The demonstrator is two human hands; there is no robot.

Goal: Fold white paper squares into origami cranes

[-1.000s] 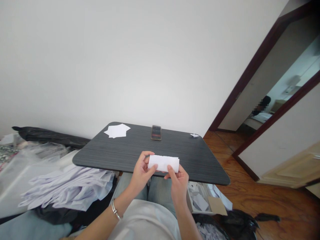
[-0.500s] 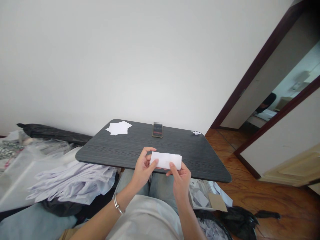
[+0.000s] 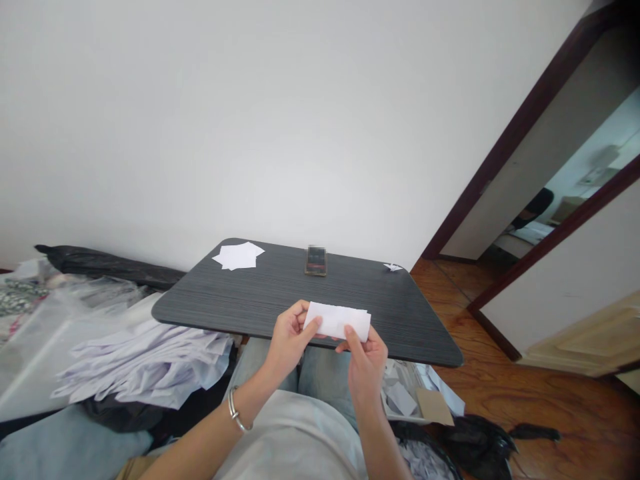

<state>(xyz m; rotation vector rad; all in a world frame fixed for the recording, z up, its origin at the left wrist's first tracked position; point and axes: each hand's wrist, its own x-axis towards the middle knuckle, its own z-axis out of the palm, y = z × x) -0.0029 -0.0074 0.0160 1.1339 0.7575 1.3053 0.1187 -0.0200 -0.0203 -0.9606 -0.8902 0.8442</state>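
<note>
A white sheet of paper [image 3: 333,320], folded into a wide strip, is held up over the front edge of the dark table [image 3: 280,293]. My left hand [image 3: 290,337] pinches its left end, thumb on the near face and fingers behind. At the right end, my right hand [image 3: 367,350] grips it the same way, its thumb pressed on the lower part. The two layers do not quite line up at the upper right corner. Most of my fingers are hidden behind the paper.
White paper sheets [image 3: 239,256] lie at the table's back left, a phone [image 3: 316,261] at the back middle, a small folded paper figure [image 3: 393,267] at the back right. A heap of white cloth [image 3: 150,360] is at left; a box of papers [image 3: 405,393] sits below right.
Both hands have shifted slightly to the right with the folded paper between them. Their grip looks the same.
</note>
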